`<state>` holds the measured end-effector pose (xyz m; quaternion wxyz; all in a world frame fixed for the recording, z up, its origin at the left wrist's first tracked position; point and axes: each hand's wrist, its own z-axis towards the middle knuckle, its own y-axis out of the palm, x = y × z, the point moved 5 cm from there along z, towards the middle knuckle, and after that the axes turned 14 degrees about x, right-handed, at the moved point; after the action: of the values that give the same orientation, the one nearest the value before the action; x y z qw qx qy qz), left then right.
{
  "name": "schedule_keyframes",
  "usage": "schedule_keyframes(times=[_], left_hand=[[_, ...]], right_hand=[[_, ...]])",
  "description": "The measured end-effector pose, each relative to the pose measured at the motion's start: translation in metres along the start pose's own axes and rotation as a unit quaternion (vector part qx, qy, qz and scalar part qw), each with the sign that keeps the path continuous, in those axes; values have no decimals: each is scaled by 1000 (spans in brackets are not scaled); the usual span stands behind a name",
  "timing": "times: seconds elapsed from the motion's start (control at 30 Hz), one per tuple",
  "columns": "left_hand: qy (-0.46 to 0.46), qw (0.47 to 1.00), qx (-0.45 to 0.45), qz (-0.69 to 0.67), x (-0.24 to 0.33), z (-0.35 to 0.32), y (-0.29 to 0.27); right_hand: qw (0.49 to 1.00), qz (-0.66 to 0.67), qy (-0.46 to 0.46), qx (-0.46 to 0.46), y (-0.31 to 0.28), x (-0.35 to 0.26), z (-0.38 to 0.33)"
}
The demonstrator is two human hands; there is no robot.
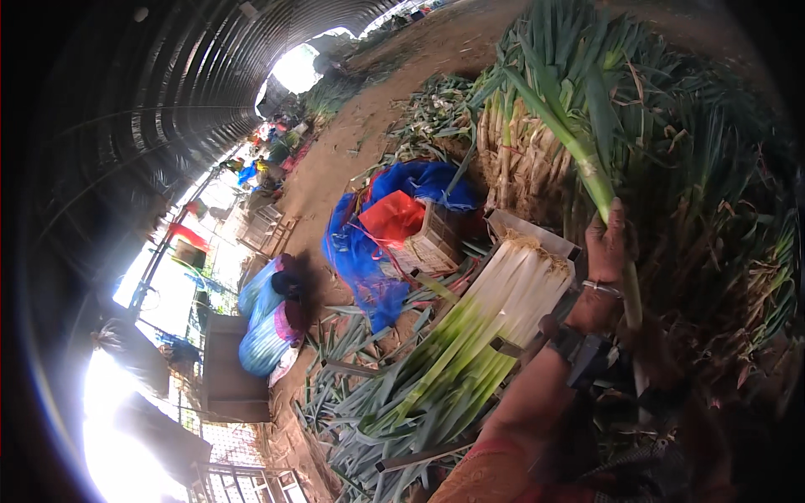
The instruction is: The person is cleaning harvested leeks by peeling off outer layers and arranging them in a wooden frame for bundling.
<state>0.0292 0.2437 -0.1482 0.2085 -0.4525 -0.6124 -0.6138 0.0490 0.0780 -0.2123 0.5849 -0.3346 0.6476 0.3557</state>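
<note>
My left hand [607,243], with a bangle and a dark wrist device, is closed around the stalk of a single leek [592,174]. Its green leaves point up and away, and its pale lower stalk runs down past my wrist. Left of my forearm, trimmed leeks [495,306] lie side by side in a metal rack [537,233], roots against the rack's far end and leaves toward me. Deep shadow covers the area right of the held stalk; a dark shape [658,360] there may be my right hand, but its fingers cannot be made out.
Untrimmed leeks [524,151] stand in a big heap beyond and right of the rack. Left of it sits a crate [432,239] with blue netting [352,260] and a red bag [392,220]. Filled blue sacks [267,331] rest farther left. Cut leaves [323,394] litter the ground.
</note>
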Motion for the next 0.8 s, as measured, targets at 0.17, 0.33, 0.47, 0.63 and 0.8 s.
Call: schedule_keyframes(times=[0.17,0.33,0.47,0.63,0.8], left_hand=[[-9,997,-64,-28,18,14,-1],[-30,999,19,16,29,7,-28],[-56,997,-36,-30,19,9,-8],[-61,998,-20,-23,19,9,-26],[-36,999,21,-1,22,25,-20]], right_hand=[[986,-36,160,-9,0,0,-71],[989,-59,133,-7,-2,16,-94],[985,-103,134,38,-18,25,-95],[983,-125,127,-37,-18,16,-119],[949,-305,-80,9,-46,25,-147]])
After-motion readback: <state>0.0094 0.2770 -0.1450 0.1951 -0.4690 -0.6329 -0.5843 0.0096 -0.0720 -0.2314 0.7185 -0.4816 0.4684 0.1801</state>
